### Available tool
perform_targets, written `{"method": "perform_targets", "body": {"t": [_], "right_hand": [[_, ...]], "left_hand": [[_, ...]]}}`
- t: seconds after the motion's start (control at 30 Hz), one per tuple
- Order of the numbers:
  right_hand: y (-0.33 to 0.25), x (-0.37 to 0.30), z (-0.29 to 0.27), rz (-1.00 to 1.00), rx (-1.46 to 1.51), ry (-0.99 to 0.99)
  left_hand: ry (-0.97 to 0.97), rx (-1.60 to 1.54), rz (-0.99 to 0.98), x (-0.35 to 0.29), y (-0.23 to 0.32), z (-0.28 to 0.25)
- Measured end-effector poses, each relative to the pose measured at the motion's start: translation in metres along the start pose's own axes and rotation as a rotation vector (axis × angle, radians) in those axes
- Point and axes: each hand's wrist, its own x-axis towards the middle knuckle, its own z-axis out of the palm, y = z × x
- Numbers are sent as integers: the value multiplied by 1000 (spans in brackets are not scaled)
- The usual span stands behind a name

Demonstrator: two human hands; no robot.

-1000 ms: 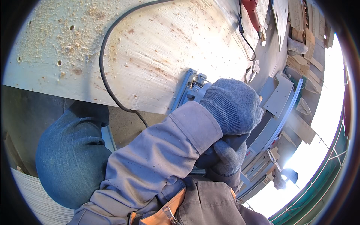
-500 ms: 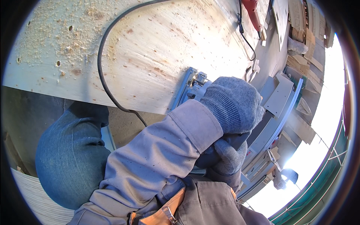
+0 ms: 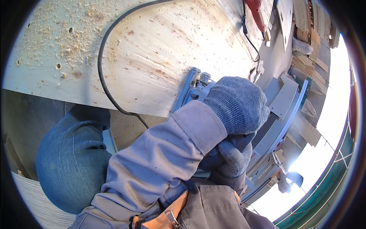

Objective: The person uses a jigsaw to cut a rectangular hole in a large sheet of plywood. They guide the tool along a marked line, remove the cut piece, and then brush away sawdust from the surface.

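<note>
Both of my hands wear grey knitted gloves and are closed round a power tool [image 3: 209, 162] with a dark body; its exact kind is mostly hidden behind them. My left hand [image 3: 240, 105] wraps the upper part, its arm crossing from the lower left. Below it, my right hand [image 3: 235, 157] grips the dark body, thumb showing. Beyond the left cuff, the tool's metal base plate [image 3: 186, 88] and its metal fittings rest at the near edge of a pale wooden board [image 3: 152, 72]. Sawdust and small holes mark the board's left part.
A black cable [image 3: 101, 61] loops over the board and drops past its edge. A red power tool [image 3: 256, 14] with a cord lies at the far right. Grey metal equipment [image 3: 283, 97] and wood offcuts [image 3: 310, 63] stand on the right. My bent knee [image 3: 74, 164] is under the board's edge.
</note>
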Motion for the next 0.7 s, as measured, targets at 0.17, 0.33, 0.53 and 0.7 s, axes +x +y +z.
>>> {"method": "perform_targets", "body": {"t": [0.17, 0.33, 0.53, 0.7], "right_hand": [[-2, 2, -2, 0, -20, -25], [-1, 3, 0, -3, 5, -26], [-3, 3, 3, 17, 7, 9], [-2, 4, 2, 17, 13, 20]], "left_hand": [[-9, -19, -23, 1, 1, -2], [4, -25, -20, 2, 1, -2], [18, -1, -7, 4, 0, 0], [17, 12, -10, 5, 1, -1]]}}
